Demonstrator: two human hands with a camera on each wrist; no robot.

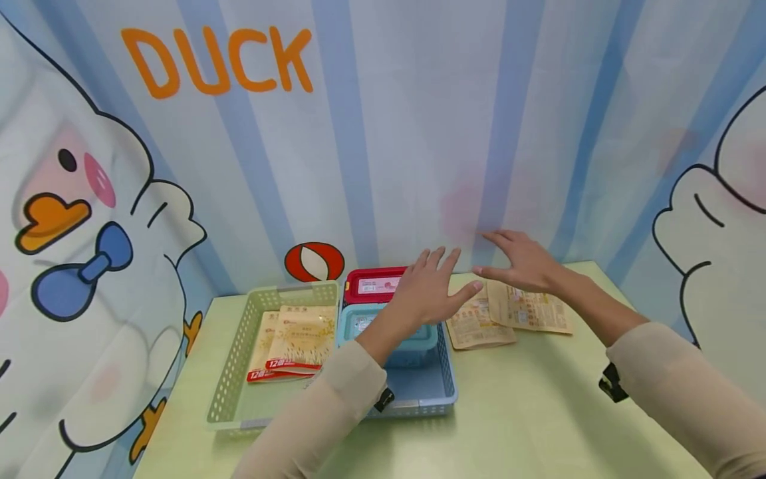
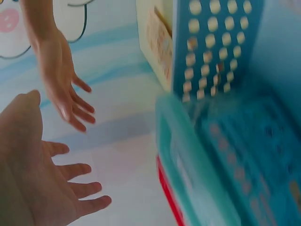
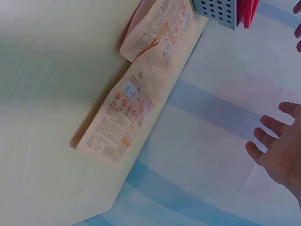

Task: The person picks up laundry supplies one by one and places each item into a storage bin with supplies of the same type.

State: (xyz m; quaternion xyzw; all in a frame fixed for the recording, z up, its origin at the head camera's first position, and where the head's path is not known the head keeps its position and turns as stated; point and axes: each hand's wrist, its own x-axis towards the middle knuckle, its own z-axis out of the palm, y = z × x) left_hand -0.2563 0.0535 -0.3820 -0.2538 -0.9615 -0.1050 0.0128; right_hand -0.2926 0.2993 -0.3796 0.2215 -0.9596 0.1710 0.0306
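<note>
My left hand (image 1: pixel 426 293) hovers over the blue basket (image 1: pixel 450 379), its fingers spread and nothing held. To its right, my right hand (image 1: pixel 523 261) is raised above the table's back part, fingers extended, also holding nothing. Beneath the left hand, the blue basket contains a container with a light blue lid (image 1: pixel 423 338) and, behind it, a red-lidded container (image 1: pixel 365 286). Two tan printed pouches (image 1: pixel 479 326) lie on the table below the right hand, one overlapping the other. In the left wrist view both hands appear apart, palms and fingers bare.
A green basket (image 1: pixel 227 372) stands left of the blue one, holding tan pouches (image 1: pixel 302 336) with red bottom bands. Both baskets sit on a pale green table (image 1: pixel 514 412). Behind it hangs a striped curtain (image 1: pixel 413 133) with duck drawings.
</note>
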